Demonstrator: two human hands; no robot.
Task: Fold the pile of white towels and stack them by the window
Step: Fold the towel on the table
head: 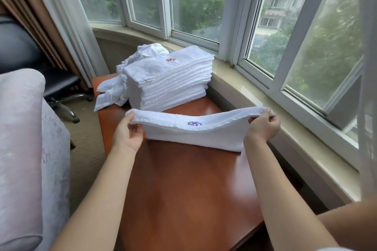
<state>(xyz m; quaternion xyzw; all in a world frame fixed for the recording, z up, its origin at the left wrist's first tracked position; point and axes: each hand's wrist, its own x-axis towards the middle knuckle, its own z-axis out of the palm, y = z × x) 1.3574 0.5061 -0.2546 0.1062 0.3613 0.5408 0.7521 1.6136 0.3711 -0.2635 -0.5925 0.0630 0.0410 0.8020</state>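
while both hands (195, 130) pinch ends, towel (193, 130) stretches left-right.

Soft daylight came in through the big windows (195, 2) at the back and right. The room was bright, with no hard shadows. The shiny counter (183, 179) showed a pale glow from the light. The window frames bent into curves near the edges. The picture looked a little soft, and the trees outside were smeary behind the glass.
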